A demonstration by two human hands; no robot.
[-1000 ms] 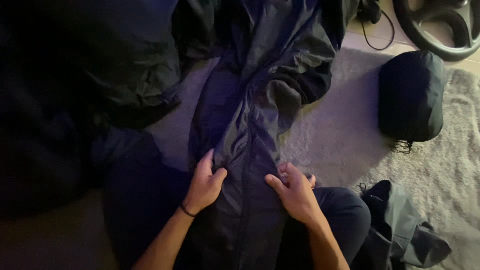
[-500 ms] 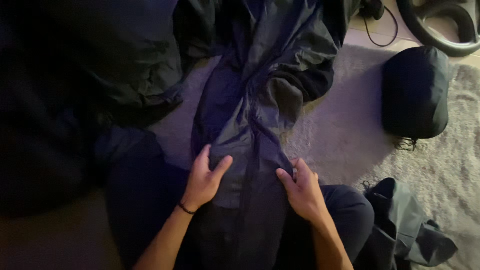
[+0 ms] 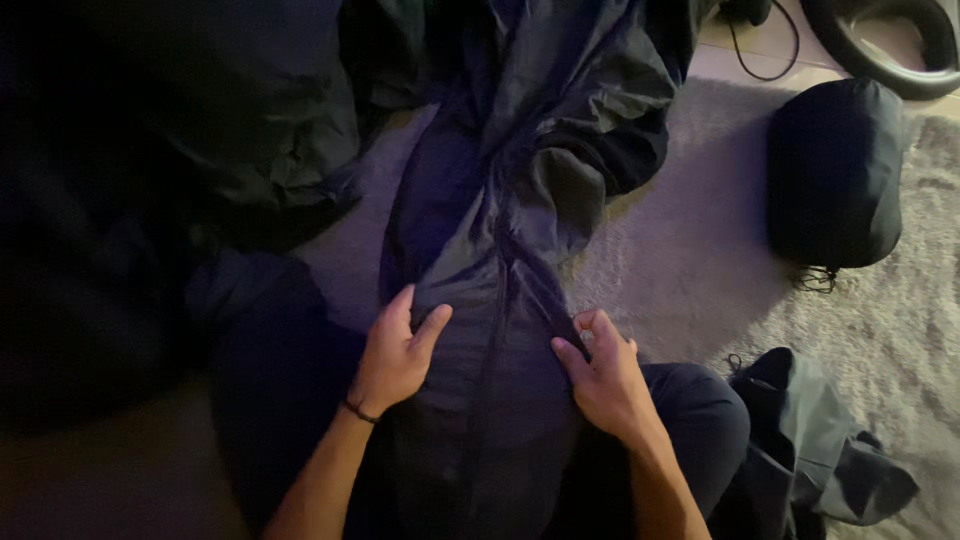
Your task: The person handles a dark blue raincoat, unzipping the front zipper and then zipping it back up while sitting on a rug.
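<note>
Dim room, shaggy pale rug (image 3: 700, 270)

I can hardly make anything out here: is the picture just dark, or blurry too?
Head view: mostly dim, not badly blurred. The left side falls into near-black shadow; the dark jacket loses detail. The left hand, right hand and pale rug catch the light; no glare.
</note>
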